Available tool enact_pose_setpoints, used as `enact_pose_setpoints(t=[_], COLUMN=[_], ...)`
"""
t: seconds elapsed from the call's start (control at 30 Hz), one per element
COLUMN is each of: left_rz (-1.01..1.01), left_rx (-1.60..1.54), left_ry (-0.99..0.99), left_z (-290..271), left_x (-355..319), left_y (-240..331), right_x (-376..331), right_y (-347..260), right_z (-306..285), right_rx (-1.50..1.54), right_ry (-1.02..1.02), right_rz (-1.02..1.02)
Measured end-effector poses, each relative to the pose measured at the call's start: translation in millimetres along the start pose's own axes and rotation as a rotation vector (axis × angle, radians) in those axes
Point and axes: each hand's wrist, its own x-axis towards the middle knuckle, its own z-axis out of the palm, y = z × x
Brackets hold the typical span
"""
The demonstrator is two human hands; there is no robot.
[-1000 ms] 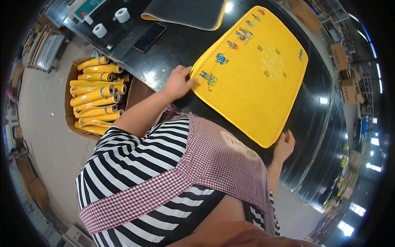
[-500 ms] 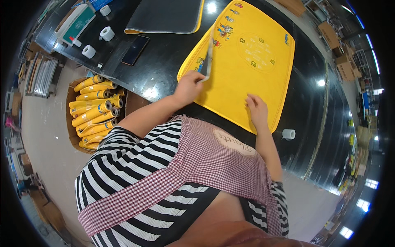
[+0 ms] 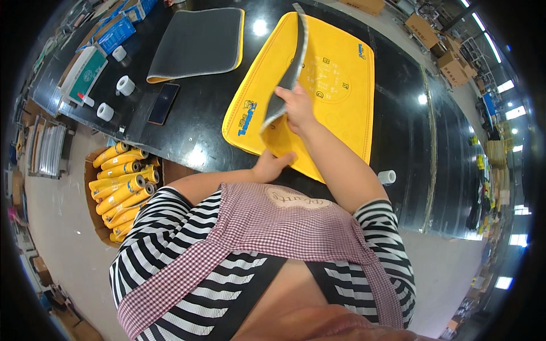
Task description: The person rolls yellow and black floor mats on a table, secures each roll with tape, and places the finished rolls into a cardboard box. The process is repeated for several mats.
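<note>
Yellow mat (image 3: 335, 85) — right hand (image 3: 296, 108) lifts edge, left hand (image 3: 272, 166) at corner.

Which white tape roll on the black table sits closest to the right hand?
The lone white tape roll right of the forearm; the other three sit far left.

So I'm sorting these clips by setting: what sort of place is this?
Probably a factory or packing workshop: a long black bench with yellow mats, a box of rolled mats on the floor, tape rolls, and stacked cartons beyond.
</note>
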Motion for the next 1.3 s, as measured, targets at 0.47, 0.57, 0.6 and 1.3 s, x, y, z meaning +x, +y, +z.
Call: enact_pose_setpoints(t=[0.47,0.57,0.6,1.3], left_rz=[0.123,0.431,0.446,0.19], left_rx=[0.809,1.204,1.119,1.463], left_ry=[-0.024,0.326,0.698,-0.301], left_z=[17.3,-95.8,-100.4,-111.5], left_x=[165.9,297.7,296.0,10.4], left_y=[5.0,161.4,231.5,83.7], right_x=[145.2,121.2,97.2,-188.7], right_y=[-180.2,-314.3,-350.9,-46.2], right_z=[42.1,-75.1,-98.8,-258.9], right_rx=[0.069,0.001,-0.01,-0.85], right_ry=[0.203,-0.228,-0.074,0.628], right_rz=[-0.115,-0.243,-0.271,0.269])
